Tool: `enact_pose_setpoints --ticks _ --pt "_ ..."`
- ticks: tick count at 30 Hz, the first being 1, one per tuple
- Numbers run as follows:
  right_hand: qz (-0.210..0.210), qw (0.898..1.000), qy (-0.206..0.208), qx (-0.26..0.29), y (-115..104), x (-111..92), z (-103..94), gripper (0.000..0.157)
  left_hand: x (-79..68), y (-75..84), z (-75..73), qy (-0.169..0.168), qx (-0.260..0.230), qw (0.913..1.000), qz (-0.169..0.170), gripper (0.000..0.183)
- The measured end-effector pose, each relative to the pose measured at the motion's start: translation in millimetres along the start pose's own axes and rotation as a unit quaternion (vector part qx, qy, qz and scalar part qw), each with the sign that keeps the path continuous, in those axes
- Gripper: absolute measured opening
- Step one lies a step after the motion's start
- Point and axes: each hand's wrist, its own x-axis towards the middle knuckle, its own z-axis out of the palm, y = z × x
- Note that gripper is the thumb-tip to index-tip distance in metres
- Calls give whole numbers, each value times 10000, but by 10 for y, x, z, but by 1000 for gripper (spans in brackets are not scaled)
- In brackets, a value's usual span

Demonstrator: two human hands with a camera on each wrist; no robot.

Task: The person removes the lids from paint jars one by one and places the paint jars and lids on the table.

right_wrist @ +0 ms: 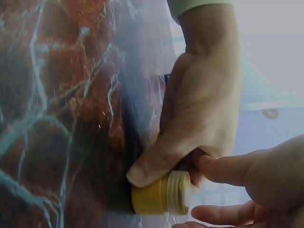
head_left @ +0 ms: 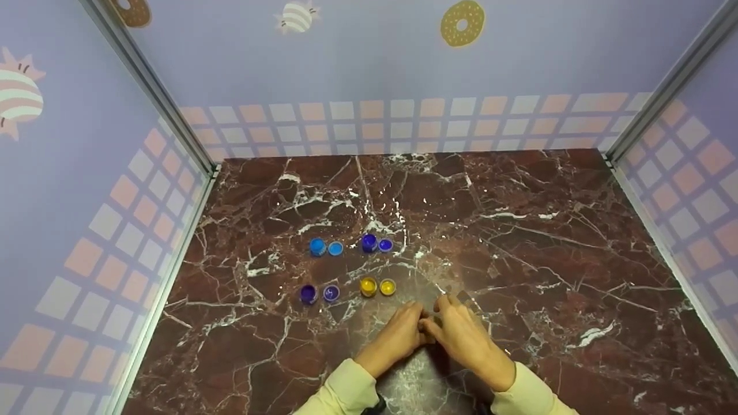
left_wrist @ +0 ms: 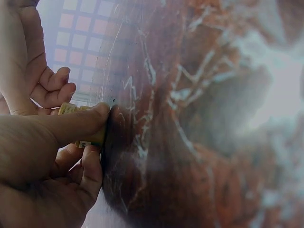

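Observation:
In the left wrist view, my left hand [left_wrist: 52,137] grips a small yellow paint jar [left_wrist: 97,137] between thumb and fingers, low over the tabletop. The right wrist view shows the same yellow jar [right_wrist: 149,199] lying sideways in the picture, its ridged clear lid [right_wrist: 176,192] facing my right hand [right_wrist: 280,185]. The right fingers are spread loosely around the lid side, close to it and to the left fingers. In the head view, the left hand [head_left: 400,328] and right hand [head_left: 461,331] meet near the front of the table and hide the jar.
Beyond the hands stand uncapped paint jars, each with its lid beside it: yellow [head_left: 368,286], purple [head_left: 308,294], light blue [head_left: 317,247] and dark blue [head_left: 369,242]. The marbled tabletop [head_left: 536,242] is bounded by patterned panels [head_left: 369,63] at the back and both sides.

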Motion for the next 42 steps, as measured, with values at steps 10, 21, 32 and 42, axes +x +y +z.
enact_pose_setpoints --ticks 10,21,32,42 --pt "-814 9960 37 -369 12 -41 52 26 15 -12 12 90 92 9998 120 30" --pt "-1967 9781 -447 -504 108 -3 7 29 22 -11 22 69 107 9999 47 36" --pt "-2714 9592 -782 -104 239 57 -55 26 19 -12 18 22 50 10000 5 40" --pt "-3169 9457 -652 316 329 67 -43 27 20 -8 10 11 26 10000 -50 38"
